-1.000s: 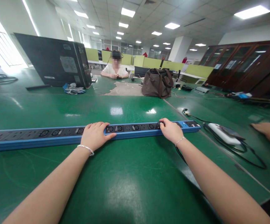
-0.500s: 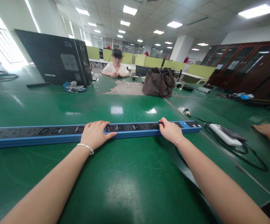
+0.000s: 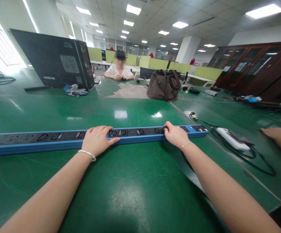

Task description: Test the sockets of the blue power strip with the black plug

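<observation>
A long blue power strip (image 3: pixel 140 140) with a row of black sockets lies across the green table. My left hand (image 3: pixel 97 140) is closed over the strip near its middle, thumb along the front side and fingers across the top. Toward the strip's right end, my right hand (image 3: pixel 175 135) grips a black plug (image 3: pixel 164 129) at one of the sockets. Most of the plug is hidden by the fingers, so I cannot tell how deep it sits. A black cord (image 3: pixel 186 160) runs down from beneath that hand, partly behind my forearm.
A black computer tower (image 3: pixel 53 61) and gloves (image 3: pixel 74 90) stand at the back left, a brown bag (image 3: pixel 163 85) at the back centre. On the right lie a white adapter (image 3: pixel 231 138) with a coiled cable and another person's hand (image 3: pixel 278 136). One person (image 3: pixel 119 69) sits opposite.
The whole view has shifted slightly. Both hands keep the same hold on the power strip and the plug, with no clear movement.
</observation>
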Motion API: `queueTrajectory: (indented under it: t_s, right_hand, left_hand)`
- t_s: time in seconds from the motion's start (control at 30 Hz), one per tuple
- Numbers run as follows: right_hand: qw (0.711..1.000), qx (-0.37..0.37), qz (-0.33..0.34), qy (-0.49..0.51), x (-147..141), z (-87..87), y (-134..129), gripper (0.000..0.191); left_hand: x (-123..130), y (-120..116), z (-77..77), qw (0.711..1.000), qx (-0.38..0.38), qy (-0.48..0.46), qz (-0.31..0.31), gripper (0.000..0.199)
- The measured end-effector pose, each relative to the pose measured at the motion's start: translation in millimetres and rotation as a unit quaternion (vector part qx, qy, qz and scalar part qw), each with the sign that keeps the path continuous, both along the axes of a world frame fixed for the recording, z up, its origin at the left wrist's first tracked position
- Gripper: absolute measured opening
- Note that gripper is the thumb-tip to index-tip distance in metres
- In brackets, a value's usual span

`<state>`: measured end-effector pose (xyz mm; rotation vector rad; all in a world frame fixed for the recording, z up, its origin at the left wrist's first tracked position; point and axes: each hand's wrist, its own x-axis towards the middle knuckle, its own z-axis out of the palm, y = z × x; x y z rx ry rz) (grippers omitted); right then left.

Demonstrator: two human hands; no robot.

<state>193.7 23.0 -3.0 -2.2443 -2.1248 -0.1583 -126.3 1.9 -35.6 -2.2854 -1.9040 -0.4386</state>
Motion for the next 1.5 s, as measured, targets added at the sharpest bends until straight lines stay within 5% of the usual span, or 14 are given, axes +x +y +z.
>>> queueTrajectory:
  t_s: [0.43, 0.67, 1.13, 1.5]
  right_hand:
    - [0.999, 0.017, -0.034, 0.037, -6, -1.6, -7, 0.037]
    - [0.997, 0.064, 0.03, -0.013, -3, -4.6, -5, 0.035]
    - [0.997, 0.031, 0.011, -0.074, -8, 5.0, -6, 0.037]
    - [0.998, 0.045, -0.003, 0.032, 9, 4.9, 0, 0.034]
  left_hand:
    - [0, -1, 0.2, 1.0, -0.001, 0.003, -0.002, 0.062]
    - [0, -1, 0.4, 1.0, 0.003, 0.006, -0.005, 0.061]
    - [0, -1, 0.0, 1.0, -0.004, -0.007, -0.004, 0.062]
    - [-1, 0, -1.5, 1.0, 0.008, -0.01, -0.01, 0.062]
